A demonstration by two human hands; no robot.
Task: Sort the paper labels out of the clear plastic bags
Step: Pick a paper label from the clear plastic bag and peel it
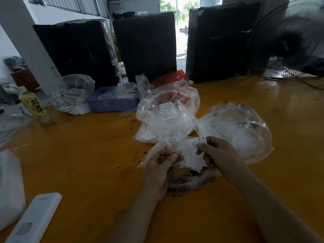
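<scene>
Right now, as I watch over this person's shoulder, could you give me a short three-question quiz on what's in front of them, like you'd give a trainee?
1. True or false: the right hand pinches a paper label.
2. Which thing stands farthest to the person's left on the orange table? A) the blue basket B) the green-labelled bottle C) the fan
3. Fill in: the left hand grips the edge of a clear plastic ____.

Key:
1. True.
2. B.
3. bag.
</scene>
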